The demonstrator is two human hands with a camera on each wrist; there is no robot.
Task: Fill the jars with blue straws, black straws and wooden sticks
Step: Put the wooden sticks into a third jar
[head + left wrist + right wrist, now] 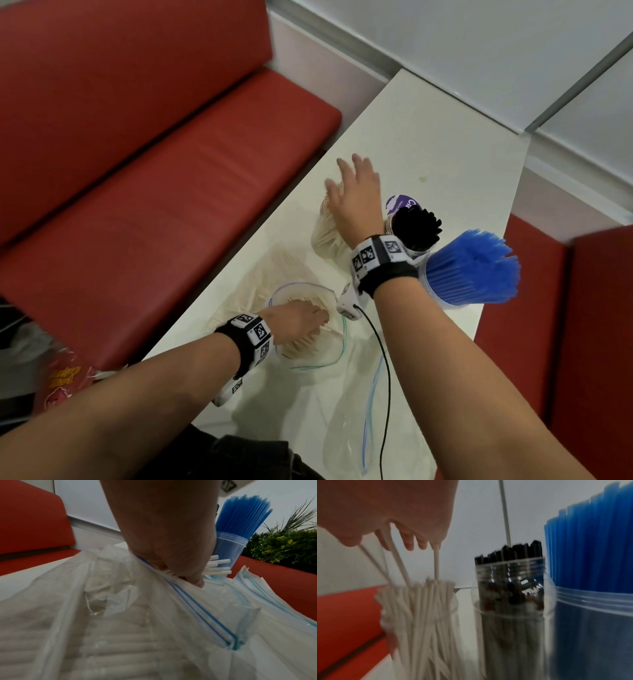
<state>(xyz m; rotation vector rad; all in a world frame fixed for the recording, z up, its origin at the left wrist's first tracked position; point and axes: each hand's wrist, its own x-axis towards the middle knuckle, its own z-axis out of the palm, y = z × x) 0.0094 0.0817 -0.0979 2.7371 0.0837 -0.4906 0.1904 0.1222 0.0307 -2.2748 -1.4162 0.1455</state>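
Bagged wooden sticks (308,337) flat; jarred upright

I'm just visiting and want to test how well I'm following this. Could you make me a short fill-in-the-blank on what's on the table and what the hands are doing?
1. The tallest straws, standing in a jar, are coloured ____.
2. The left hand grips wooden sticks inside a clear plastic ____.
3. The right hand, fingers spread, is over the jar of ____ sticks.
4. The middle jar holds ____ straws.

Missing words: blue; bag; wooden; black
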